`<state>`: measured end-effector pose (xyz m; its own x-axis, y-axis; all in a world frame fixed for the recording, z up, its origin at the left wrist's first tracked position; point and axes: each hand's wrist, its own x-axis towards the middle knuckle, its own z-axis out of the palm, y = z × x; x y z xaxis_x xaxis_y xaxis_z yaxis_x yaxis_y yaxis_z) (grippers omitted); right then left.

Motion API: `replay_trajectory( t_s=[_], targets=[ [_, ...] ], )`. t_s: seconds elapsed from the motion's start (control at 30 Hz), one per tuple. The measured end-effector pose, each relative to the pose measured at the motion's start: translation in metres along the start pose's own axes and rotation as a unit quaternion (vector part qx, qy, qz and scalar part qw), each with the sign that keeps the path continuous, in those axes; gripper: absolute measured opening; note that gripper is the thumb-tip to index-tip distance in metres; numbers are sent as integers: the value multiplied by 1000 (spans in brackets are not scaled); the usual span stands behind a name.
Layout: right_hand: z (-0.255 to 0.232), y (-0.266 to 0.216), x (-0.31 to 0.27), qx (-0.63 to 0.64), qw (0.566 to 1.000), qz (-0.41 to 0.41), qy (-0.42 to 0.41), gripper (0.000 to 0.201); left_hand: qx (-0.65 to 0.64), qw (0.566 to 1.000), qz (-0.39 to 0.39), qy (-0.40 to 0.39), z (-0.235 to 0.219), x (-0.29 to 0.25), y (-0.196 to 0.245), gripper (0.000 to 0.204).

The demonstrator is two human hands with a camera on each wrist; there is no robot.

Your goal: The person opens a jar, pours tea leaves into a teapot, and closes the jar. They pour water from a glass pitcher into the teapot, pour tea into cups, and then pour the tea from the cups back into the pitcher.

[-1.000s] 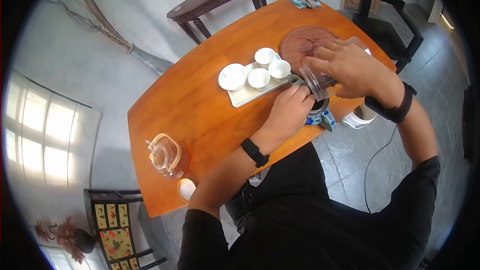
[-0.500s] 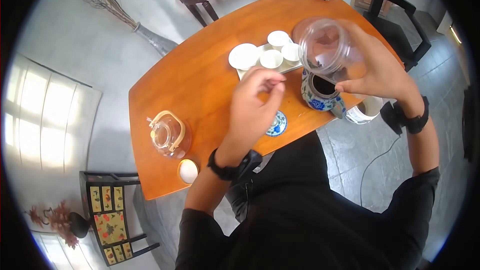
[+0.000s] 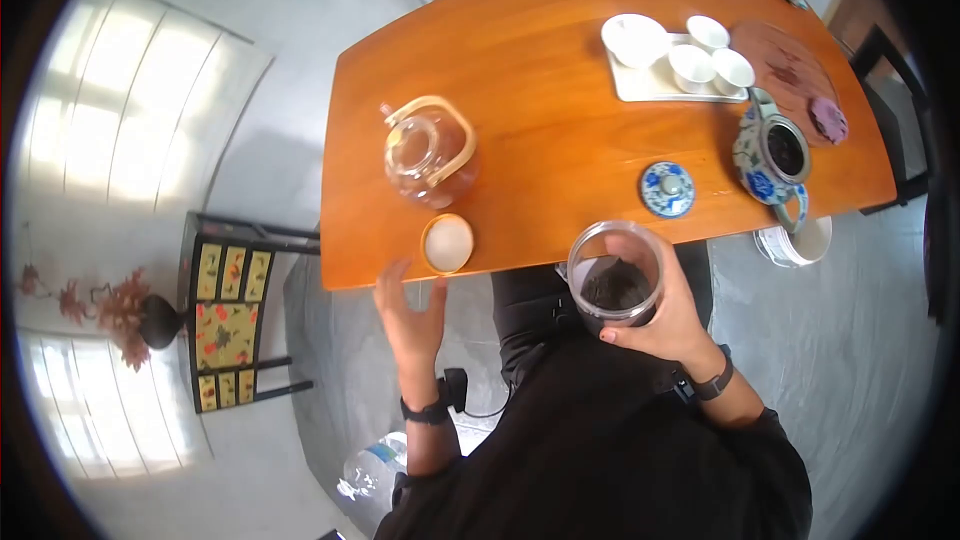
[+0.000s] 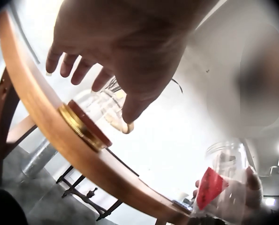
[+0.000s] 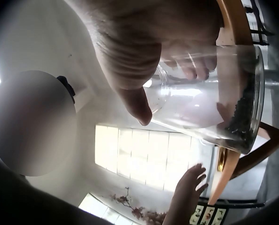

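Note:
My right hand (image 3: 672, 312) grips a clear jar (image 3: 612, 288) with dark leaves at its bottom, held upright in front of my body by the table's near edge. A red label (image 4: 210, 188) shows on its side in the left wrist view. With fingers spread, my left hand (image 3: 412, 328) hovers near a gold-rimmed jar lid (image 3: 447, 244) at the near edge. In the left wrist view the fingers hang above that lid (image 4: 85, 126). A blue-and-white teapot (image 3: 762, 158) stands uncovered at the right, dark inside; its lid (image 3: 667, 190) lies to its left.
A glass kettle (image 3: 430, 155) with a wooden handle stands behind the jar lid. Several white cups and a lidded bowl (image 3: 636, 40) sit on or by a white tray (image 3: 640, 88). Beyond the teapot are a round board (image 3: 775, 52) and a purple lump (image 3: 828, 120). A bucket (image 3: 800, 242) stands below the edge.
My right hand has brought the jar from over the teapot leftward and closer to my body, turning it upright. My left hand has moved left from the teapot towards the jar lid.

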<state>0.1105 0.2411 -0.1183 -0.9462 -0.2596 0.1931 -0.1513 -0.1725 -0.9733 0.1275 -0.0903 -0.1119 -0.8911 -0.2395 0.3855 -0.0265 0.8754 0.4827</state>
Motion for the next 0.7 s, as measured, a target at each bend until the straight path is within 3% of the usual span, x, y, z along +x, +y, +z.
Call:
replay_trajectory(
  t_s=[0.03,0.1,0.2,0.37,0.53,0.6,0.63,0.7],
  targets=[
    [5,-1,0,1,1000,1,-11,109,-11,1000,6,-24,6,1,-8,60],
    [11,-5,2,-90,991,1,-97,107,-5,999,29,-18,25,7,-5,63],
    [16,-10,4,-167,975,-6,-148,103,5,998,58,-4,47,8,-5,64],
    [18,-8,6,-148,981,-3,-124,103,-1,997,48,55,64,10,-19,48],
    [19,-9,13,-156,984,18,-80,103,-52,998,24,41,19,12,4,50],
    [19,-9,16,-190,980,-7,-64,102,-31,994,105,-27,-10,10,30,62],
    [21,-11,18,-208,976,-1,-66,102,-31,994,104,-29,-18,8,40,62],
    [25,-15,24,-249,964,-29,-89,101,-118,966,169,-155,-29,3,56,73]
  ],
)
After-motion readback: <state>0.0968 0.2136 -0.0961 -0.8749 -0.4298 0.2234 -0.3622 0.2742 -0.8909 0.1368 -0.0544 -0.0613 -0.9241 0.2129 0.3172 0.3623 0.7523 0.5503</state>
